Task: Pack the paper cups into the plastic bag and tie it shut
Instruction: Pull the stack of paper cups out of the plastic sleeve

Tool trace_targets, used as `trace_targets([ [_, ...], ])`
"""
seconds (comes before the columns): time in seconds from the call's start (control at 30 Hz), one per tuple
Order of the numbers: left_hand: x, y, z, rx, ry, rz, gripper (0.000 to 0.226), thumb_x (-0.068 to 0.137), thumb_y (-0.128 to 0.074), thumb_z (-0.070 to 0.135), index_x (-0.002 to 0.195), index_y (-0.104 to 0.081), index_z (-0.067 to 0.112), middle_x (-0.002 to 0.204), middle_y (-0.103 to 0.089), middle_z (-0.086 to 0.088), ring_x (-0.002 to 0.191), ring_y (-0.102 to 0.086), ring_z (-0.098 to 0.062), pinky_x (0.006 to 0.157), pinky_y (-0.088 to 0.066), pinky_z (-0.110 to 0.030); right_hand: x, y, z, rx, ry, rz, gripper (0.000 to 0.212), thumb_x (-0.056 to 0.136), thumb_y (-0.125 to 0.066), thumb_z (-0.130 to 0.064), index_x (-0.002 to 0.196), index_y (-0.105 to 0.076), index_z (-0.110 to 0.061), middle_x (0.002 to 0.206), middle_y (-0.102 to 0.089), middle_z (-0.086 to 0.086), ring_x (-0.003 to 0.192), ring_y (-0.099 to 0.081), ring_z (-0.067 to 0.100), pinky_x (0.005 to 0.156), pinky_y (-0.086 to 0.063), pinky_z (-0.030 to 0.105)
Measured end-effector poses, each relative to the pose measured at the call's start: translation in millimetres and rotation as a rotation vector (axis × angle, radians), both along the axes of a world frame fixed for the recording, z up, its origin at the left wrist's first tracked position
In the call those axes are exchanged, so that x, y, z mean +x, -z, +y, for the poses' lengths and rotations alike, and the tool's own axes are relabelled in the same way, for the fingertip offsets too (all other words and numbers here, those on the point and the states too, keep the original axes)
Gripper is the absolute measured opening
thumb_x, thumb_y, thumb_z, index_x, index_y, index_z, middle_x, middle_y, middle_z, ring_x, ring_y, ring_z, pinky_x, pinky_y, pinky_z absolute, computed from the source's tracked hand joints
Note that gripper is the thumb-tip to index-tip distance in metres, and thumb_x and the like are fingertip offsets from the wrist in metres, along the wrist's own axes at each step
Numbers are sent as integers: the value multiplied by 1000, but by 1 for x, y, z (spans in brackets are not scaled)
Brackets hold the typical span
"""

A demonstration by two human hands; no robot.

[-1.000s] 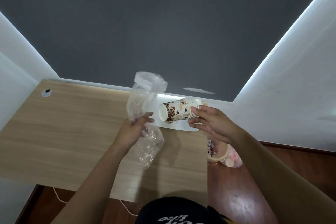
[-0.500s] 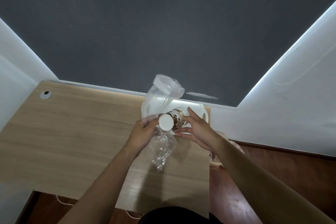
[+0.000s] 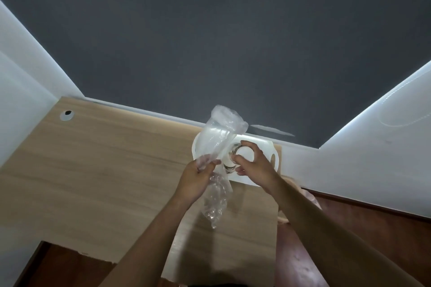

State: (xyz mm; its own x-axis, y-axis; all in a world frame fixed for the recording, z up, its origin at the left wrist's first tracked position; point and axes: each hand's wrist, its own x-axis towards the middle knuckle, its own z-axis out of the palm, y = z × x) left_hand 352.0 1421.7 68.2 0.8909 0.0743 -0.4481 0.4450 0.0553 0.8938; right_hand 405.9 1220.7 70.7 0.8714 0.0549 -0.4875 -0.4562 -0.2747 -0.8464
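Note:
A clear, crumpled plastic bag [image 3: 218,137] is held up above the wooden table [image 3: 98,170]. My left hand [image 3: 198,179] pinches the bag at its middle; one end stands up and the other hangs down. My right hand [image 3: 254,165] grips a stack of paper cups [image 3: 229,161] with a brown pattern, right beside the bag and touching my left fingers. The stack points toward me and the plastic partly covers it, so I cannot tell whether it is inside the bag.
A white tray [image 3: 275,158] lies on the table's far right corner under my hands. A round cable hole [image 3: 67,115] is at the table's far left. To the right the table ends over a red-brown floor [image 3: 361,235], where a pinkish object [image 3: 310,198] peeks past my right forearm.
My right hand has brought the cup stack left to the bag and turned it end-on toward me. Both hands have shifted right, above the white tray.

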Motion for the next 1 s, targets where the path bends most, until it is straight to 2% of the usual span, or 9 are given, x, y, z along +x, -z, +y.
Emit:
trace_targets([
  [0.13, -9, 12, 14, 60, -65, 42, 17, 104, -74, 26, 115, -85, 20, 111, -86, -2, 74, -76, -10, 69, -62, -27, 15, 13, 0, 8, 1, 95, 57, 97, -79, -36, 148, -53, -29, 115, -77, 17, 87, -84, 28, 88, -70, 40],
  [0.23, -12, 17, 21, 99, -69, 62, 16, 101, -76, 31, 109, -87, 23, 108, -86, -4, 76, -76, -12, 76, -63, -36, 21, 17, 4, 88, 25, 181, 55, 96, -79, -39, 144, -56, -27, 124, -75, 14, 100, -83, 36, 84, -71, 39],
  [0.33, -12, 15, 23, 104, -60, 59, 16, 102, -76, 30, 111, -87, 21, 112, -84, -9, 75, -74, -12, 66, -60, -26, 24, 24, 8, 107, 10, 210, 64, 95, -81, -39, 150, -54, -23, 129, -74, 13, 104, -82, 38, 83, -70, 39],
  [0.43, -14, 13, 24, 86, -45, 38, 20, 102, -78, 30, 120, -83, 22, 112, -84, -8, 74, -74, -12, 61, -57, -21, 26, 34, 9, 130, 6, 203, 94, 93, -85, -46, 168, -36, -19, 147, -64, 12, 101, -84, 32, 85, -69, 37],
  [0.5, -16, 11, 25, 84, -24, 34, 28, 101, -80, 35, 129, -78, 28, 111, -85, -2, 75, -76, -12, 62, -57, -21, 25, 34, 7, 133, 10, 207, 93, 98, -80, -46, 170, -31, -15, 147, -60, 11, 105, -82, 31, 92, -68, 38],
  [0.6, -19, 8, 26, 68, 8, 56, 37, 100, -80, 43, 135, -74, 32, 112, -84, 7, 76, -74, -10, 69, -58, -26, 18, 31, 1, 23, -4, 193, 78, 104, -71, -51, 166, -39, -16, 145, -58, 6, 113, -77, 30, 104, -64, 46],
  [0.7, -20, 4, 21, -45, 38, 57, 43, 106, -72, 43, 145, -65, 28, 119, -85, 7, 77, -66, -11, 74, -56, -31, 3, 20, -5, -69, -5, 109, 64, 104, -62, -63, 150, -54, -20, 144, -60, -1, 113, -74, 21, 97, -65, 40],
  [0.87, -22, -11, 6, -134, 172, -15, 45, 115, -45, 55, 159, -41, 49, 129, -82, 1, 82, -67, -16, 76, -54, -30, -29, -1, -15, 186, -123, 191, 61, 101, -60, -71, 134, -72, -22, 136, -76, 3, 117, -77, 26, 101, -63, 41],
  [1.0, -23, -19, -12, -113, 183, -33, 49, 113, -29, 66, 158, -49, 58, 138, -76, 5, 97, -72, -17, 78, -60, -28, -63, -3, -31, 330, -294, 313, 61, 94, -76, -63, 138, -75, -19, 139, -77, 7, 130, -72, 24, 113, -54, 48],
])
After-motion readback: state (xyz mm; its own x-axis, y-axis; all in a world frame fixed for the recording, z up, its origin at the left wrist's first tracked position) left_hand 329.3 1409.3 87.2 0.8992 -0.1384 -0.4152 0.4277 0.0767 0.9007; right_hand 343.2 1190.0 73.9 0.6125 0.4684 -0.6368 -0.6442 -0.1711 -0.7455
